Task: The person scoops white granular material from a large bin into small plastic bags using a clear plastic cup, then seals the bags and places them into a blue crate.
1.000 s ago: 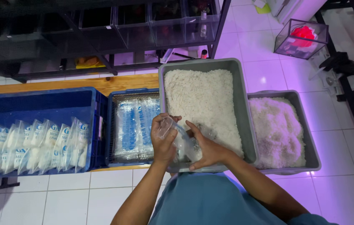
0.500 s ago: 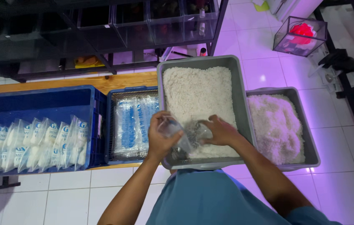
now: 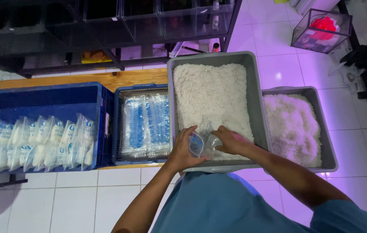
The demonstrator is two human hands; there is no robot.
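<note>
My left hand (image 3: 182, 151) holds a small clear plastic bag (image 3: 197, 144) by its open mouth, low over the near end of a large grey tub (image 3: 172, 95). White granular material (image 3: 211, 95) fills that tub. My right hand (image 3: 229, 141) rests beside the bag, fingers at the bag's mouth and against the white material. Both hands are close together at the tub's front edge.
A second grey tub (image 3: 328, 142) of white material stands to the right. Left of the big tub is a blue tray (image 3: 117, 125) with flat empty bags (image 3: 145, 125), then a blue crate (image 3: 41, 97) holding several filled bags (image 3: 36, 140). A dark rack (image 3: 118, 26) is behind.
Both hands have dropped with the bag from above the tub's rim down to the white material at the near end. The right hand has moved from the bag's side into the tub.
</note>
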